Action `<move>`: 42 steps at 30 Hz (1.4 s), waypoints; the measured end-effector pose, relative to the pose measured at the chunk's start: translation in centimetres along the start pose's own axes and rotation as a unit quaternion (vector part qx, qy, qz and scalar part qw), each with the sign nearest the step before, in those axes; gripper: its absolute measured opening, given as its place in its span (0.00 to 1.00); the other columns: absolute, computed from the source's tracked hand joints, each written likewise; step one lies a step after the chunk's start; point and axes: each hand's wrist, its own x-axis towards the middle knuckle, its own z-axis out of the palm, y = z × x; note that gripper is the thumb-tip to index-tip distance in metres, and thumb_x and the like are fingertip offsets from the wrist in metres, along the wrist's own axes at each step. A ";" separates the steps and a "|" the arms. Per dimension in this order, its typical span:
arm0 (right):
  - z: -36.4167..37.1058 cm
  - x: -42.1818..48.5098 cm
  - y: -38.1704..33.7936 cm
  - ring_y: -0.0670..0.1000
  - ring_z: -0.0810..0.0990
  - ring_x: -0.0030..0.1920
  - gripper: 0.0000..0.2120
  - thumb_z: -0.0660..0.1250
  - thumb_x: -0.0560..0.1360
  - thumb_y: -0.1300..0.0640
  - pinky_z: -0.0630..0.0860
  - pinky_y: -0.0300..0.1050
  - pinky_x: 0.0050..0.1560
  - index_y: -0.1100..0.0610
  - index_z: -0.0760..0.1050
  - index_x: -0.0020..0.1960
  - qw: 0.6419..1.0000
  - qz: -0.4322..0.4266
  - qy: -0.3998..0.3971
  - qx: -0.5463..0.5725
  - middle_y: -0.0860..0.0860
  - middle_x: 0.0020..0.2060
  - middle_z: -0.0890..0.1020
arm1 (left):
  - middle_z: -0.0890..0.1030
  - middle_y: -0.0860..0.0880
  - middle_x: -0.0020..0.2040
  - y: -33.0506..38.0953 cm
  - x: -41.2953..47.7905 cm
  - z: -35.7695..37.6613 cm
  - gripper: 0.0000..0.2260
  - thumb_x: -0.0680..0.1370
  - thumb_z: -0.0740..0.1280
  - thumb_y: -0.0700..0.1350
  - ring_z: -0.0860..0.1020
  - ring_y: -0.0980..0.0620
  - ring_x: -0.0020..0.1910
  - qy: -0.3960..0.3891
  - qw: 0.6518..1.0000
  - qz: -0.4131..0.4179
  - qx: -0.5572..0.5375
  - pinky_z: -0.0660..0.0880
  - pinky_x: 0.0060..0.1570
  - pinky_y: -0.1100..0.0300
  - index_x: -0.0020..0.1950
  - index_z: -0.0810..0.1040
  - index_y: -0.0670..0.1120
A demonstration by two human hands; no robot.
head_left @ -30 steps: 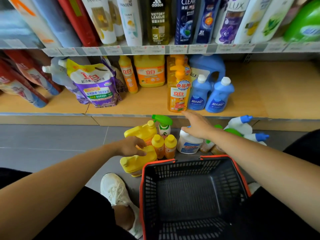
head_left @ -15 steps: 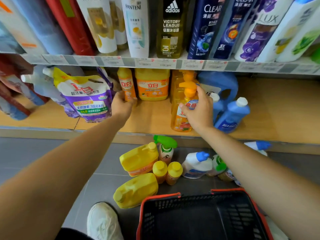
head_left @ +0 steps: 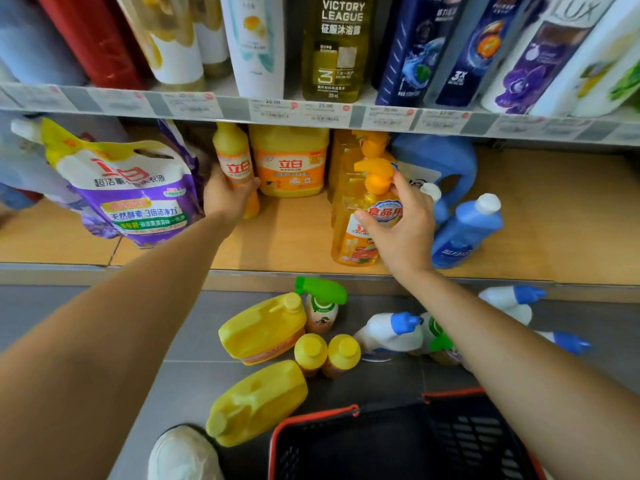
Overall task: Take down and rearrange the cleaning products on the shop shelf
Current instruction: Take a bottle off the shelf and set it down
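Bottles of orange detergent stand on the lower shelf, and each hand has one. The left hand is wrapped round a slim orange bottle set back on the shelf, thumb on its right side; the other fingers pass behind it out of sight, and the palm covers its lower half. The right hand clasps a clear pump bottle near the front edge, thumb across the label, fingers curled round the far side up to the neck. More pump bottles stand in file behind it; how many is hard to tell. Between the two held bottles sits a squat yellow jug. Right of the pump bottle are a large blue jug and a leaning blue bottle with a white cap; a second white cap shows beside the hand, its bottle mostly hidden. A purple refill pouch leans at the left, blurred packs behind it cut off by the frame.

On the floor below are two yellow jugs, two small yellow-capped bottles touching, a green trigger spray and white bottles with blue caps, some behind the right forearm. A black basket with a red rim and a white shoe are cropped at the bottom. Price tags on the upper shelf edge are mostly too blurred to read.
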 end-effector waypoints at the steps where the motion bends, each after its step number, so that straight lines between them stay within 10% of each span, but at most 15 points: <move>1: 0.0 0.0 0.0 0.53 0.71 0.64 0.36 0.77 0.70 0.44 0.63 0.33 0.59 0.54 0.69 0.73 1.000 -0.001 -0.001 -0.005 0.52 0.62 0.78 | 0.80 0.46 0.66 0.0 -0.5 -0.1 0.28 0.74 0.77 0.50 0.77 0.45 0.65 -0.004 1.000 0.013 0.015 0.74 0.67 0.45 0.70 0.72 0.47; 10: -0.8 0.1 -0.3 0.55 0.70 0.64 0.37 0.76 0.71 0.45 0.70 0.45 0.61 0.53 0.67 0.75 0.999 0.004 -0.046 -0.019 0.53 0.62 0.77 | 0.82 0.46 0.58 2.6 -7.0 -2.9 0.23 0.73 0.75 0.58 0.80 0.42 0.56 -0.109 0.942 0.125 0.292 0.78 0.54 0.46 0.63 0.75 0.50; 15: -4.9 1.8 -1.0 0.53 0.75 0.65 0.40 0.78 0.70 0.49 0.73 0.50 0.64 0.49 0.64 0.77 0.975 0.028 -0.215 0.041 0.52 0.65 0.78 | 0.82 0.50 0.54 6.6 -11.0 -5.1 0.24 0.71 0.75 0.62 0.80 0.47 0.50 -0.167 0.886 0.206 0.381 0.78 0.49 0.49 0.61 0.74 0.53; 25: -14.8 -1.7 -6.7 0.42 0.78 0.38 0.20 0.74 0.73 0.60 0.77 0.41 0.43 0.55 0.76 0.64 0.934 -0.045 -0.317 0.156 0.48 0.43 0.81 | 0.81 0.50 0.58 14.4 -21.1 -7.5 0.30 0.69 0.75 0.64 0.80 0.47 0.53 -0.235 0.812 0.317 0.430 0.81 0.50 0.47 0.66 0.74 0.53; 37: -20.9 -6.2 -8.1 0.55 0.81 0.46 0.02 0.70 0.78 0.56 0.80 0.55 0.47 0.54 0.78 0.49 0.948 -0.019 -0.149 0.281 0.58 0.45 0.83 | 0.83 0.52 0.54 18.2 -30.8 -6.5 0.30 0.67 0.72 0.66 0.82 0.48 0.50 -0.102 0.834 0.386 0.380 0.80 0.40 0.50 0.66 0.78 0.56; 42: -21.5 -7.3 -7.7 0.47 0.76 0.34 0.10 0.69 0.78 0.53 0.73 0.46 0.36 0.61 0.78 0.47 0.957 0.050 -0.078 0.273 0.51 0.32 0.79 | 0.82 0.47 0.47 17.9 -32.9 -5.3 0.26 0.66 0.80 0.55 0.82 0.43 0.43 0.003 0.813 0.428 0.395 0.65 0.31 0.61 0.61 0.82 0.48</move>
